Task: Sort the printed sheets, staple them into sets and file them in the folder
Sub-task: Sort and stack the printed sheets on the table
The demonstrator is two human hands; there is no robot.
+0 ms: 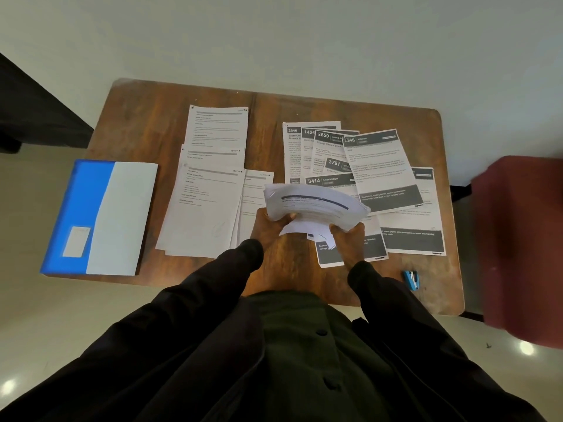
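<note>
Nearest to you, your two dark sleeves (213, 300) reach out over the near edge of the wooden table (289, 269). Just above that edge both hands hold one thick stack of printed sheets (316, 205). Your left hand (268, 226) grips the stack's left end with the fingers curled up under it. Your right hand (347, 242) grasps the right end, fingertips wrapped over the near edge. The stack bows upward between them, off the table, and a dark bar runs across its top page. A few lower pages hang loose between your hands.

To the right of your right hand, near the table's near right corner, a small blue stapler (411, 279) lies alone, apart from the papers. At the table's left end lies the folder (97, 217), closed and flat. It is blue along its left side, pale grey over the rest, with a small white label on the blue.

Further out, two spreads of paper cover the middle of the table. On the left lie the plain text pages (207, 202), overlapping in a column that runs away from you. On the right lie the sheets with dark headers (380, 166), fanned and overlapping. The numbers 2946, 1426, 2659, 3791 and 3414 are legible on them, and some have dark bands along their bottom.

Off the table's right end stands something maroon (518, 239) — too blurred to tell what. Beyond the far edge is pale floor.
</note>
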